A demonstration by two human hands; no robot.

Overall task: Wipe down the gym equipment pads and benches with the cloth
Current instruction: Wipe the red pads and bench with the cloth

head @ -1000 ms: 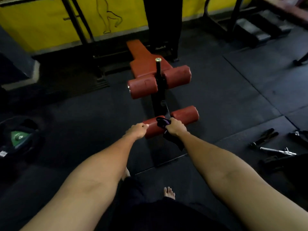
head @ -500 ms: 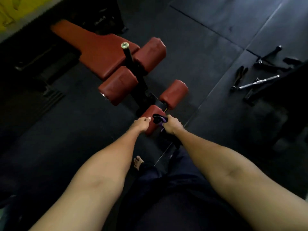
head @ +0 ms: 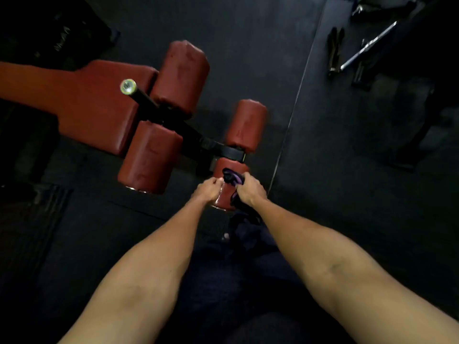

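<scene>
Both of my arms reach straight out ahead and downward, forearms bare and angled in toward each other so the hands meet at the low end of the machine. My left hand (head: 210, 189) sits knuckles up with its fingers curled over the left side of the near foot roller (head: 224, 196), gripping it. My right hand (head: 249, 188) is just beside it on the roller's right side, fingers closed round the cloth (head: 232, 177). The cloth is dark with a purple patch. It is bunched on top of that roller between my two hands, and a loose tail hangs below my right wrist.

The near foot roller is red-brown and lies end-on to me. The far foot roller (head: 247, 125) sits in line beyond it, on the other side of a black bracket. Further left, two larger upper rollers (head: 182, 75) flank a black post (head: 149, 100) topped with a shiny metal cap. The red seat pad (head: 94, 103) stretches off to the left edge. Everything stands on a dark matted floor (head: 248, 33). Some metal bars (head: 367, 48) lie at the upper right, well apart from my hands.
</scene>
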